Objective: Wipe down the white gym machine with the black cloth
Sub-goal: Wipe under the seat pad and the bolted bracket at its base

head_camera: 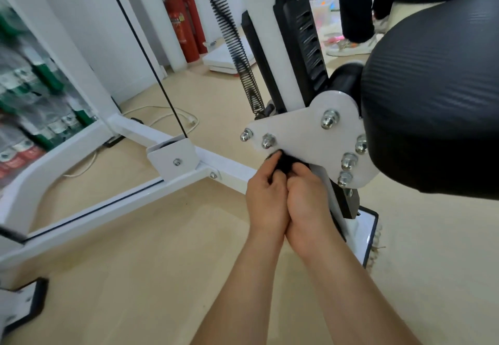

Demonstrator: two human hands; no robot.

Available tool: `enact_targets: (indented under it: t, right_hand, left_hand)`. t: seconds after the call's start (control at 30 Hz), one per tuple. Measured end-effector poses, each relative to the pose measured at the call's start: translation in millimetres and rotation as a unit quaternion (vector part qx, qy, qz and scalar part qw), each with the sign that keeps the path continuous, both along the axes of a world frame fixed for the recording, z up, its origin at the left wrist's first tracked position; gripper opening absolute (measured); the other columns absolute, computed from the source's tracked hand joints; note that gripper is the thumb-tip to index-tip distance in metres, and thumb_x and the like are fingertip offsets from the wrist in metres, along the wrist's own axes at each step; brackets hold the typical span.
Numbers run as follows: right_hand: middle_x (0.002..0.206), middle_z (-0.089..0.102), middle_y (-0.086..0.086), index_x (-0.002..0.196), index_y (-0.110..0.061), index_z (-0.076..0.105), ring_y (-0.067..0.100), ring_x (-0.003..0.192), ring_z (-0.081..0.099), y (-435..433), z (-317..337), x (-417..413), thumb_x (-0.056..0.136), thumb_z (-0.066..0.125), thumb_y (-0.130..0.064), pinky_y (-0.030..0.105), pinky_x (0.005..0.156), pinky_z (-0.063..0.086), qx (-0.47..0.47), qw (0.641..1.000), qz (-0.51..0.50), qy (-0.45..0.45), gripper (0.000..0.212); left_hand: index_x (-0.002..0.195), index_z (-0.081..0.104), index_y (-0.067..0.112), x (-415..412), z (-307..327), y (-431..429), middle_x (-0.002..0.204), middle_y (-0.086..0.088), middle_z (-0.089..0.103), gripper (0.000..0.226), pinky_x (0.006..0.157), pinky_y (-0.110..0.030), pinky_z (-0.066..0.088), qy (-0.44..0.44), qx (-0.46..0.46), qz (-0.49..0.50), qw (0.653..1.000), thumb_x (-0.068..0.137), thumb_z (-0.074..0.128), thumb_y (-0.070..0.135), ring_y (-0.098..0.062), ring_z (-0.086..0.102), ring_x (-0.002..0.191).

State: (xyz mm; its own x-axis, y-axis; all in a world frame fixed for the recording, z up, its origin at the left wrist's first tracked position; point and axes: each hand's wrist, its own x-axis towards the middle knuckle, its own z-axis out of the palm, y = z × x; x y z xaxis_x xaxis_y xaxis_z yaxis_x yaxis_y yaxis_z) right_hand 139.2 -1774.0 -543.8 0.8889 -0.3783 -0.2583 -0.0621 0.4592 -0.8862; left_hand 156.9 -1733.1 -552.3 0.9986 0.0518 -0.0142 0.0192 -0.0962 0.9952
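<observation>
Evidently soft and light, the black cloth (283, 162) is pinched by left hand (266, 198) and right hand (307, 201); bunching probably grips best.

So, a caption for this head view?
The left hand and right hand grip a black cloth at the gym machine's white plate.

Hands: left hand (266, 196) and right hand (305, 204) side by side at centre frame, fingers curled round the black cloth (283, 162).
Cloth: bunched, touching the lower edge of the white bolted plate (302, 131).
Right: black padded seat (432, 101).
Upper left: red fire extinguishers (181, 26).
</observation>
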Motion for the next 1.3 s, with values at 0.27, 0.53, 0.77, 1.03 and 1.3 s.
enact_targets:
  t: [0.27,0.53,0.77,1.03,1.3]
  right_hand:
    - [0.101,0.073,0.002,0.108,-0.015,0.065,0.014,0.092,0.07,1.6,25.3,-3.7,0.089,0.045,0.0,0.03,0.079,0.055,-0.049,0.994,-0.078,-0.062,0.031]
    - [0.13,0.058,-0.003,0.138,-0.018,0.053,0.016,0.124,0.049,13.3,44.1,25.4,0.086,0.053,-0.003,0.039,0.109,0.04,-0.255,0.965,0.016,-0.061,0.054]
    - [0.125,0.062,-0.007,0.132,-0.024,0.058,0.008,0.117,0.058,6.9,32.9,6.4,0.071,0.041,-0.019,0.041,0.106,0.046,-0.143,0.982,-0.085,-0.086,0.063]
    - [0.129,0.053,-0.007,0.143,-0.024,0.046,0.01,0.121,0.052,37.0,57.7,37.7,0.09,0.044,-0.001,0.041,0.11,0.042,-0.105,0.991,-0.009,-0.083,0.058]
    - [0.11,0.071,0.0,0.113,-0.021,0.066,0.014,0.104,0.067,-0.8,31.0,-4.0,0.081,0.045,0.013,0.043,0.099,0.052,-0.007,0.977,-0.187,-0.104,0.051]
  left_hand:
    - [0.096,0.076,0.026,13.4,56.1,6.5,0.096,0.014,0.072,0.028,0.089,-0.017,0.048,-0.202,0.156,0.013,0.967,0.082,0.066,0.004,-0.003,0.064,0.091]
    - [0.084,0.068,0.027,71.6,56.6,41.6,0.081,0.016,0.067,0.029,0.085,-0.032,0.055,-0.147,0.144,0.083,0.975,0.079,0.068,-0.002,-0.002,0.065,0.078]
    - [0.088,0.066,0.03,42.6,56.6,3.7,0.092,0.005,0.071,0.033,0.086,-0.031,0.055,-0.178,0.063,0.042,0.981,0.082,0.062,-0.003,-0.011,0.067,0.085]
    - [0.094,0.064,0.025,76.9,59.1,40.7,0.09,0.001,0.072,0.025,0.087,-0.048,0.056,-0.099,0.038,0.041,0.993,0.083,0.067,0.002,-0.023,0.071,0.086]
    - [0.079,0.064,0.029,20.9,59.6,-6.5,0.091,-0.001,0.071,0.052,0.089,-0.042,0.056,-0.132,0.025,-0.057,0.989,0.066,0.049,-0.019,-0.019,0.069,0.089]
